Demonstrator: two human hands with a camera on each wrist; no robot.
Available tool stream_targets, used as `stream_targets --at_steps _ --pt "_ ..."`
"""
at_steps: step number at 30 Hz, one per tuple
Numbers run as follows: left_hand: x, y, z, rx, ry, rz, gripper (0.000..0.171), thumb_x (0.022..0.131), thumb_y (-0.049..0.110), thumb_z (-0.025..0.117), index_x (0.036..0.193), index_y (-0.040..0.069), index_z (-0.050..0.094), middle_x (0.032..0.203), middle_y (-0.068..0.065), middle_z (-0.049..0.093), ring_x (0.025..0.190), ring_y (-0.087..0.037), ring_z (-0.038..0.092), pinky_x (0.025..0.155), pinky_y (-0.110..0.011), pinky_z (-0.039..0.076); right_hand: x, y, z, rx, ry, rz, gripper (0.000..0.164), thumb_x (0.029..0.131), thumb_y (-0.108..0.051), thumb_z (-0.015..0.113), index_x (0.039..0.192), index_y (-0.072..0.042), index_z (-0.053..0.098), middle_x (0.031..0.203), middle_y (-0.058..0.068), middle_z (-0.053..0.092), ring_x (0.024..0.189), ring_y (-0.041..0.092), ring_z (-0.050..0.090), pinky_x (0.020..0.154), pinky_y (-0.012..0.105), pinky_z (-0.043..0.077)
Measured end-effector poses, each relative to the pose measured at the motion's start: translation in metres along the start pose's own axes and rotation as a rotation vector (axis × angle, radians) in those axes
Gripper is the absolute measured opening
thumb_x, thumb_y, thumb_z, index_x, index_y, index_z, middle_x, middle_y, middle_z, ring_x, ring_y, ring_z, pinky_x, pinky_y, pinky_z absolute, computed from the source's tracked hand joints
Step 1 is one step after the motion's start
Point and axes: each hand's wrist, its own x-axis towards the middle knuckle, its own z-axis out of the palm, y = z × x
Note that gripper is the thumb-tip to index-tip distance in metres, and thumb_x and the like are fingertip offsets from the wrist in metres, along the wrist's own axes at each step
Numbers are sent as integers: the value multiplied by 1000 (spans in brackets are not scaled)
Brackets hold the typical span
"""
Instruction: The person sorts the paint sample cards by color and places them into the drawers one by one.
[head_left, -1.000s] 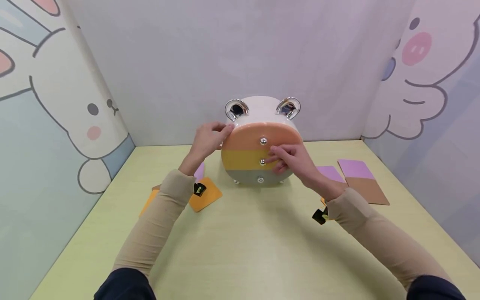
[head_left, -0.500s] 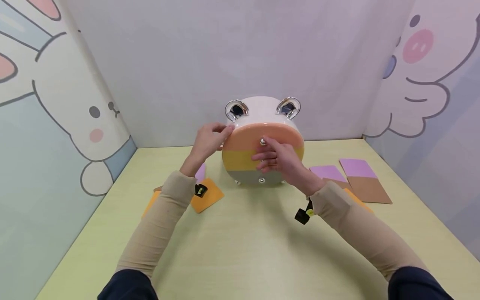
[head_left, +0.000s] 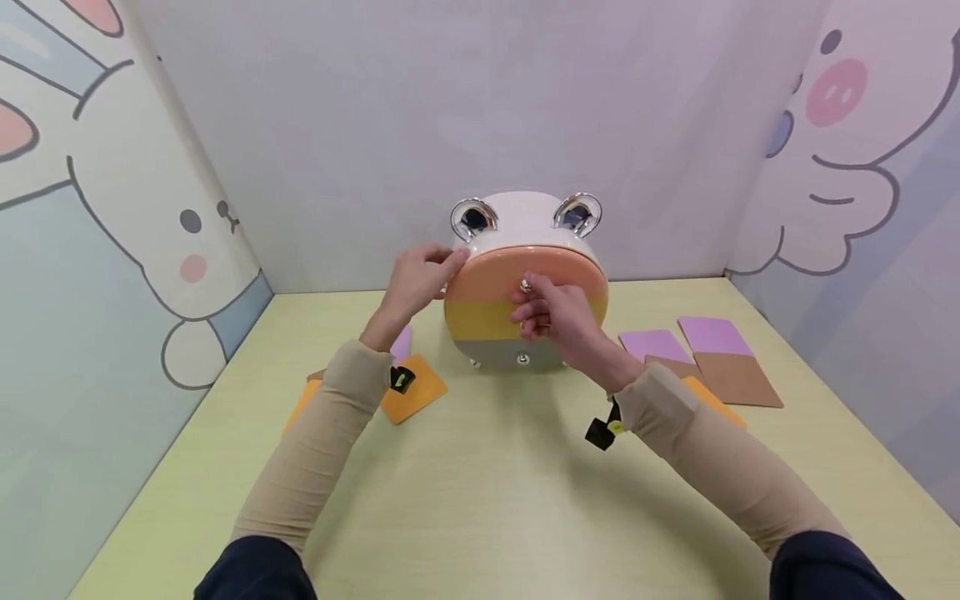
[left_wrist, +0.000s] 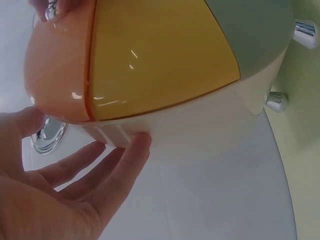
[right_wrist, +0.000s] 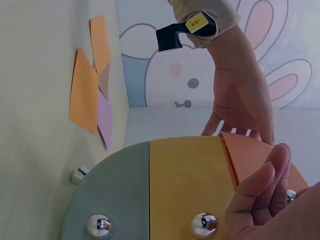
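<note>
A small frog-shaped drawer cabinet [head_left: 480, 320] stands on the table, with an orange, a yellow and a grey drawer front stacked from top to bottom. My right hand [head_left: 573, 325] pinches the silver knob [right_wrist: 291, 196] of the orange top drawer [left_wrist: 55, 60]. That drawer's edge stands slightly proud of the yellow drawer [right_wrist: 187, 185] in the right wrist view. At the cabinet's upper left, my left hand [head_left: 414, 283] rests with its thumb by the orange front and its fingertips against the white side [left_wrist: 200, 120].
Orange cards [head_left: 414, 390] and a bit of purple card lie left of the cabinet, partly behind my left sleeve. Purple-and-brown cards [head_left: 731, 362] and another orange card [head_left: 712, 400] lie at the right. Chrome eyes [head_left: 577, 217] top the cabinet; a pale wall [head_left: 337, 150] rises behind.
My right hand has moved up and left from beside the yellow drawer's knob to the orange drawer's knob, and its fingers have curled in more. My left hand has stayed in place.
</note>
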Motion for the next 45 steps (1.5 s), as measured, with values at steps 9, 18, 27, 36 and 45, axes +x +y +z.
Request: stream_targets --at_steps 9,18,27,36,45 --pt "-1 1 1 -10 9 17 53 90 54 59 115 8 67 112 -9 66 94 -23 64 67 -33 59 -10 2 -1 -41 1 -17 37 98 -34 54 90 2 62 59 0 65 48 11 56 49 23 47" --pt "-2 -1 4 -6 1 11 53 90 54 59 116 9 66 112 -10 66 90 -24 63 68 -33 59 -23 2 -4 -93 3 20 44 97 -39 54 98 4 63 60 0 65 51 12 56 52 23 48" --pt "-5 -2 5 0 0 5 53 90 55 58 117 9 66 113 -10 65 94 -24 63 71 -37 59 -33 3 -3 -101 -26 16 45 98 -38 54 102 7 62 60 0 64 51 11 56 52 23 49" --pt "-6 -2 6 -17 -1 7 53 90 54 58 117 9 66 114 -10 65 96 -25 63 74 -43 59 -39 5 -5 -112 -48 0 43 98 -38 54 98 4 63 61 0 65 51 11 56 53 23 49" --pt "-6 -2 6 -21 1 13 53 91 52 59 118 8 66 113 -11 66 96 -25 64 73 -41 59 -50 3 -7 -149 -84 14 45 99 -40 52 101 4 61 58 -1 63 51 11 55 53 24 48"
